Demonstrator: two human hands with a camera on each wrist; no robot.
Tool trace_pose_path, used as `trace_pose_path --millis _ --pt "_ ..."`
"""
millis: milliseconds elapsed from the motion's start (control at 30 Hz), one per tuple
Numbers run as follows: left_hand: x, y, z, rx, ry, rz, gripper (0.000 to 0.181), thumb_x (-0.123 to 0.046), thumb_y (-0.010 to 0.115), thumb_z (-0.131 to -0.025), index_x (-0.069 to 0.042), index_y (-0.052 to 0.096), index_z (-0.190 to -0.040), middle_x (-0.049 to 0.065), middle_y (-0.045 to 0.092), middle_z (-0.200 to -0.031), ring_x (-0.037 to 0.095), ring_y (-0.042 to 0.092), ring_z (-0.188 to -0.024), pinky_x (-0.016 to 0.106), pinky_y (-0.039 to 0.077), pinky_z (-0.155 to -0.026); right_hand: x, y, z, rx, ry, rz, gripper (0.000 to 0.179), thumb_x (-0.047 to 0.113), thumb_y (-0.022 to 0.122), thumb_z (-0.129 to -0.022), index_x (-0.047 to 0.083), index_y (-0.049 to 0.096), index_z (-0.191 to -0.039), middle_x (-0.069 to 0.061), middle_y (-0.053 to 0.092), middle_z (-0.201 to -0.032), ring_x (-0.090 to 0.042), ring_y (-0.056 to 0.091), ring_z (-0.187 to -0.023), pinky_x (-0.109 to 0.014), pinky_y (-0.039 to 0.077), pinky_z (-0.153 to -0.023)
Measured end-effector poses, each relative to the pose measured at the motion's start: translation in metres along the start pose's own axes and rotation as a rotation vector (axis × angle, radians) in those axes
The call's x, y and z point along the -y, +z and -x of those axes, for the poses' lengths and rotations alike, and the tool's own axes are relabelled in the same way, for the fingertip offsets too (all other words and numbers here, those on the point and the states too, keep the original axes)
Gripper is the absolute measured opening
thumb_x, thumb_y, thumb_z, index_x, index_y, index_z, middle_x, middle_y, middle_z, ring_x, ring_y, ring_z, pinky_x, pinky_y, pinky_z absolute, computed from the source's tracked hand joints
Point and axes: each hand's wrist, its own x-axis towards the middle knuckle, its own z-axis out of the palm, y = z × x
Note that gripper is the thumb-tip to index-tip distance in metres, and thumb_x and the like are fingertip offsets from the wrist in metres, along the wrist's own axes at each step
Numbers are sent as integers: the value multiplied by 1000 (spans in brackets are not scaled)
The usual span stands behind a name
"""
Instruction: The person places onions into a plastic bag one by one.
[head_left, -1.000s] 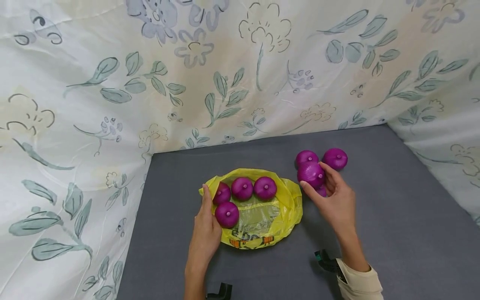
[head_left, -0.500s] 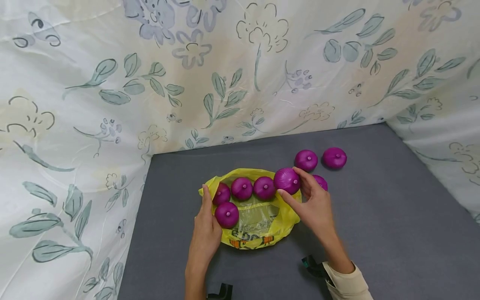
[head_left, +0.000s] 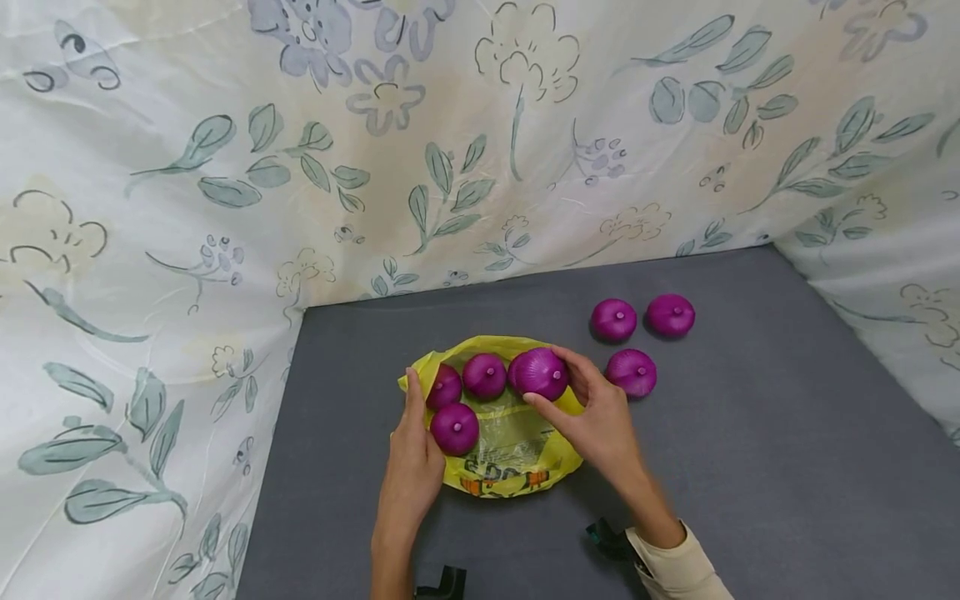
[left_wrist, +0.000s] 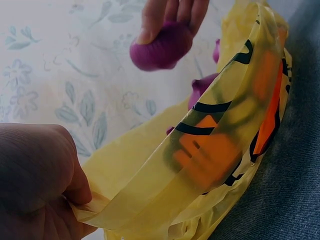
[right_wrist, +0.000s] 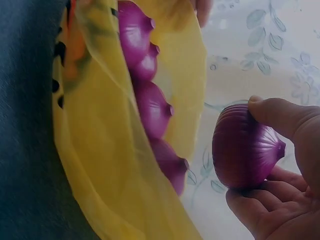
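A yellow plastic bag (head_left: 558, 454) lies with its mouth spread wide, and several purple onions (head_left: 454, 429) sit inside it. At the bag's left side my left hand (head_left: 408, 467) pinches the rim, as the left wrist view shows with the fold of plastic (left_wrist: 95, 210) between thumb and fingers. Between the thumb and fingers of my right hand (head_left: 600, 421) is another purple onion (right_wrist: 247, 147). It is held above the bag's right part and partly covers an onion inside. In the right wrist view it hangs apart from the bagged onions (right_wrist: 152, 110).
Three more onions stand on the dark grey cloth (head_left: 787, 433) right of the bag: two at the back, one an onion (head_left: 632, 372) beside my right hand. A floral curtain (head_left: 450, 150) closes off the back and both sides.
My right hand has carried its onion leftward from the loose onions to over the bag. The bag's right edge now sits further in. My left hand has stayed at the rim.
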Motion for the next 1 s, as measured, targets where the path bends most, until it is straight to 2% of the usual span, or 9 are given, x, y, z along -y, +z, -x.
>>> trace_pose_path --millis 67,167,300,500,700,767,833,933,1000 --pt "0 0 0 -1 0 7 92 12 47 -102 -27 0 -171 9 17 -177 31 48 -142 48 48 -101 0 4 1 17 3 -9 73 32 91 -85 14 59 -149 -7 65 -145 -20 59 -138 -36 48 -107" --pt "1 0 0 -1 -2 8 93 12 48 -102 -28 0 -171 9 18 -177 27 37 -153 52 45 -111 -1 11 3 39 -5 -29 73 30 91 -85 13 59 -149 -8 66 -145 -21 59 -138 -38 48 -107" --pt "2 -1 0 -1 -6 7 94 11 50 -102 -27 0 -171 9 19 -176 27 36 -154 54 41 -115 -3 21 4 69 -30 -60 73 26 92 -84 14 59 -149 -8 66 -145 -21 58 -138 -40 48 -107" --pt "2 -2 1 -2 -11 17 93 11 52 -102 -23 3 -172 9 19 -176 30 41 -151 53 45 -112 -3 34 6 120 -34 -52 78 23 94 -82 11 57 -149 -9 65 -146 -22 57 -140 -42 49 -107" --pt "3 -3 2 -3 -18 8 91 10 52 -102 -22 4 -172 9 19 -176 30 35 -155 54 41 -116 -3 43 8 148 -49 71 79 25 96 -79 10 59 -146 -7 69 -140 -23 69 -124 -44 55 -101" --pt "3 -3 2 -1 -17 5 92 10 51 -102 -24 2 -172 8 18 -177 32 47 -145 52 47 -110 -3 45 9 146 -55 119 78 27 97 -77 10 61 -145 -6 71 -137 -23 72 -117 -45 57 -98" --pt "3 -3 2 -1 -16 5 94 11 50 -102 -27 1 -172 8 18 -177 32 48 -144 52 47 -109 -5 47 10 141 -58 159 78 29 98 -76 11 62 -144 -6 72 -134 -23 74 -111 -45 59 -95" --pt "2 -2 2 2 -6 2 94 11 49 -102 -28 0 -171 9 18 -176 31 44 -148 52 45 -112 -7 50 11 140 -57 200 77 31 98 -76 12 64 -142 -7 74 -129 -23 74 -104 -45 60 -91" --pt "2 -3 1 6 -5 3 93 11 49 -102 -28 0 -171 9 18 -177 28 29 -157 53 38 -118 -9 53 12 148 -54 219 77 32 98 -76 13 64 -143 -7 75 -127 -22 74 -101 -45 60 -90"
